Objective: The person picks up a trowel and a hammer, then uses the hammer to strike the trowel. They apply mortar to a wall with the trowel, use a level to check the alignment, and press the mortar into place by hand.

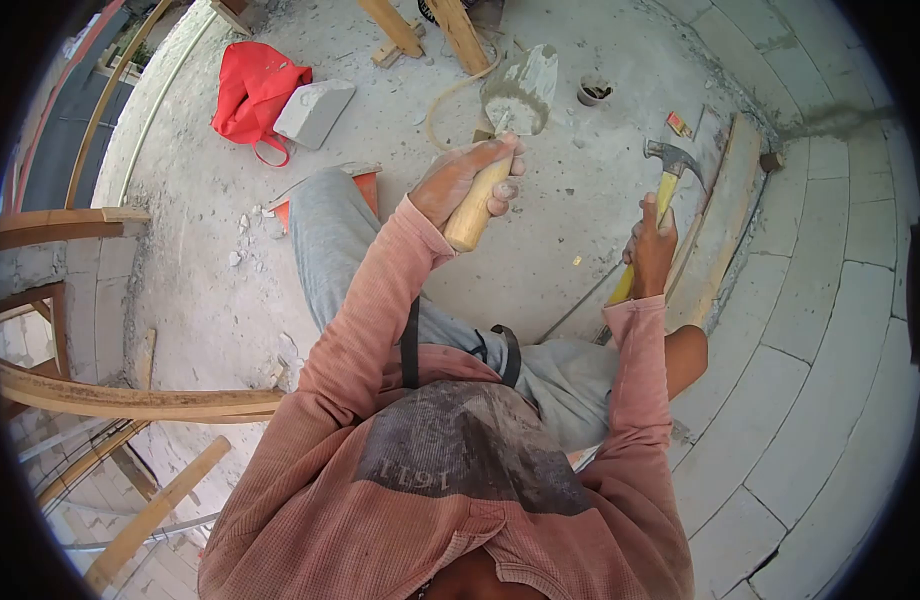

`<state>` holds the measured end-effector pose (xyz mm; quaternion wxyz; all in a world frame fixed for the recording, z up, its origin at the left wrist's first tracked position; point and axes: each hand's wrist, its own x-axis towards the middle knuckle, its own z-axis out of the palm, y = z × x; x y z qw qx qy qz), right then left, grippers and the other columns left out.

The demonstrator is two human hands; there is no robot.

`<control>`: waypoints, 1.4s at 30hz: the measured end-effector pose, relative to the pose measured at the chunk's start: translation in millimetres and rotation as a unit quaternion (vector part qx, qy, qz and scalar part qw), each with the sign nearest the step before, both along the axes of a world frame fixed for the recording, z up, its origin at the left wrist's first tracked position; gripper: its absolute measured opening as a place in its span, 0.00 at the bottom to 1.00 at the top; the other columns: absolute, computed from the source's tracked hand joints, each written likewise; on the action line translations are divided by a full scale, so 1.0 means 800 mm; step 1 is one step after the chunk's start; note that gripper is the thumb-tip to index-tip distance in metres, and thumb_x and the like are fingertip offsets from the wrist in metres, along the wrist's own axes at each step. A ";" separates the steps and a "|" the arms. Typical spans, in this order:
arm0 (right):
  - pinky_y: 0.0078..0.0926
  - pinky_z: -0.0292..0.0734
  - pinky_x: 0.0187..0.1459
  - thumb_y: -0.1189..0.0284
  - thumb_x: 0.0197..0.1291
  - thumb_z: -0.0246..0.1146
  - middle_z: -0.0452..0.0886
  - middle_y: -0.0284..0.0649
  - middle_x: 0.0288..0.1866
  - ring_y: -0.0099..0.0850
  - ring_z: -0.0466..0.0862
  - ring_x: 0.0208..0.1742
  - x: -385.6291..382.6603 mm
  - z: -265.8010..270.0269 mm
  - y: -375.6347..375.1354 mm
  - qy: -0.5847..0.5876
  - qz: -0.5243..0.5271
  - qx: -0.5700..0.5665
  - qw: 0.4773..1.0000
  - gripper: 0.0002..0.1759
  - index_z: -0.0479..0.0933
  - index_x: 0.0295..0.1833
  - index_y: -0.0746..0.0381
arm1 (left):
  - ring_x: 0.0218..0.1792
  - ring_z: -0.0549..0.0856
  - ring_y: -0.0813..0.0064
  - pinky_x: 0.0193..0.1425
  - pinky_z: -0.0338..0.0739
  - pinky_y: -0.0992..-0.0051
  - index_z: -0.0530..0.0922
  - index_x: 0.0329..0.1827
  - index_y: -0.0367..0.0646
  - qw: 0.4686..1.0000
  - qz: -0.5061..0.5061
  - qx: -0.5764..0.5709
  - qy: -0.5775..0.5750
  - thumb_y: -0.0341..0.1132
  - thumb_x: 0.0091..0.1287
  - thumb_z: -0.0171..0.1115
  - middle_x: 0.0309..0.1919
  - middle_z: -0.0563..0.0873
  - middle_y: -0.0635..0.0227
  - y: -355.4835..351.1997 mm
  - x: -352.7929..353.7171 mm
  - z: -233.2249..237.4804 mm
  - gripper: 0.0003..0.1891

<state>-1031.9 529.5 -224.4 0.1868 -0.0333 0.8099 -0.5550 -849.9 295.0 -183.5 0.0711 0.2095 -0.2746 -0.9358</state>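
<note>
Trowel (520, 92): blade caked with grey mortar, wooden handle. It is held in the left hand (465, 180) with the grip wrapped tight around the handle. The blade is pointed away from the body and raised above the floor (540, 260); no surface is touched.

Hammer (670, 160): claw type, yellow handle. It is held upright in the right hand (648, 248) with the grip pressed together around the middle of the handle. The head is seen just beside the plank (725, 215); no contact can be made out.

Step in hand, as judged: both tools are held at the ready and neither is applied to anything. Any further move with the trowel would call for the blade to be kept level so that the mortar is not shed. A swing of the hammer would call for the left hand to be kept well apart from it.

Edges: a curved wall (830, 300) of pale blocks is found to the right, with the plank laid along its inner edge. Curved timbers (130, 402) are found to the left. A bent knee (325, 215) in grey cloth is placed below the trowel.

Open room: bare floor is seen between the two hands and beyond them. A red bag (252, 88) and a loose block (315, 110), touching each other, are set well apart from both tools.
</note>
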 end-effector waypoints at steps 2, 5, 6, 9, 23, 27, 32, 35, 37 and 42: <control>0.25 0.63 0.15 0.49 0.74 0.64 0.64 0.26 0.20 0.18 0.64 0.14 -0.005 -0.068 0.018 -0.053 -0.006 0.020 0.998 0.22 0.74 0.43 0.58 | 0.30 0.82 0.80 0.26 0.79 0.80 0.75 0.59 0.37 0.996 0.001 -0.092 -0.020 0.44 0.78 0.63 0.39 0.82 0.63 0.011 0.003 0.010 0.18; 0.24 0.64 0.16 0.51 0.70 0.69 0.65 0.28 0.22 0.19 0.64 0.14 -0.003 -0.148 0.034 -0.235 -0.001 -0.014 0.972 0.23 0.74 0.44 0.61 | 0.35 0.88 0.69 0.32 0.83 0.71 0.76 0.60 0.36 0.845 -0.055 -0.496 -0.190 0.47 0.78 0.63 0.40 0.85 0.55 0.038 0.005 0.056 0.22; 0.24 0.63 0.16 0.50 0.69 0.70 0.67 0.29 0.24 0.19 0.62 0.14 0.001 -0.178 0.037 -0.277 -0.003 -0.021 0.961 0.24 0.75 0.44 0.62 | 0.37 0.88 0.64 0.36 0.84 0.69 0.76 0.61 0.35 0.781 -0.011 -0.600 -0.170 0.47 0.78 0.63 0.41 0.86 0.53 0.045 0.006 0.045 0.23; 0.26 0.65 0.17 0.50 0.68 0.69 0.69 0.32 0.25 0.22 0.64 0.15 0.011 -0.235 0.039 -0.318 0.030 0.066 0.945 0.25 0.76 0.41 0.63 | 0.44 0.89 0.52 0.44 0.85 0.63 0.75 0.62 0.35 0.615 0.088 -0.776 -0.111 0.47 0.77 0.65 0.44 0.87 0.48 0.061 0.012 0.013 0.24; 0.45 0.85 0.49 0.47 0.73 0.60 0.85 0.52 0.44 0.43 0.89 0.45 0.002 -0.351 0.066 -0.025 0.290 0.404 0.867 0.36 0.75 0.60 0.74 | 0.45 0.87 0.52 0.43 0.84 0.59 0.75 0.64 0.44 0.592 0.026 -0.795 -0.132 0.40 0.71 0.70 0.50 0.81 0.59 0.078 0.051 0.017 0.22; 0.47 0.72 0.73 0.34 0.71 0.54 0.79 0.55 0.66 0.48 0.80 0.69 0.003 -0.150 -0.007 -0.186 0.156 -0.039 0.969 0.52 0.63 0.78 0.71 | 0.45 0.87 0.51 0.43 0.84 0.58 0.75 0.65 0.46 0.597 0.003 -0.784 -0.169 0.40 0.71 0.69 0.50 0.81 0.59 0.082 0.058 0.001 0.22; 0.44 0.76 0.70 0.47 0.74 0.62 0.78 0.51 0.69 0.40 0.83 0.66 0.047 -0.003 -0.020 -0.305 0.192 -0.363 0.859 0.43 0.63 0.76 0.71 | 0.46 0.87 0.51 0.43 0.84 0.57 0.74 0.65 0.45 0.608 -0.020 -0.777 -0.164 0.41 0.71 0.69 0.49 0.81 0.58 0.094 0.063 -0.034 0.23; 0.37 0.84 0.62 0.61 0.71 0.70 0.82 0.47 0.62 0.33 0.86 0.59 0.056 -0.004 -0.020 -0.287 0.188 -0.291 0.893 0.34 0.68 0.71 0.71 | 0.46 0.87 0.50 0.47 0.83 0.57 0.74 0.65 0.44 0.625 -0.049 -0.763 -0.161 0.44 0.73 0.68 0.51 0.82 0.57 0.104 0.061 -0.056 0.23; 0.33 0.87 0.56 0.67 0.68 0.73 0.84 0.44 0.58 0.30 0.87 0.56 0.056 -0.006 -0.019 -0.283 0.158 -0.257 0.911 0.30 0.71 0.68 0.71 | 0.45 0.87 0.56 0.49 0.83 0.61 0.75 0.64 0.42 0.658 -0.061 -0.738 -0.132 0.47 0.76 0.65 0.50 0.83 0.57 0.105 0.054 -0.072 0.22; 0.31 0.88 0.53 0.70 0.67 0.73 0.86 0.41 0.54 0.28 0.88 0.53 0.050 -0.005 -0.016 -0.262 0.139 -0.226 0.928 0.24 0.77 0.63 0.70 | 0.44 0.83 0.75 0.51 0.80 0.73 0.78 0.61 0.38 0.885 -0.168 -0.419 -0.111 0.53 0.80 0.60 0.44 0.84 0.64 0.081 0.011 -0.094 0.24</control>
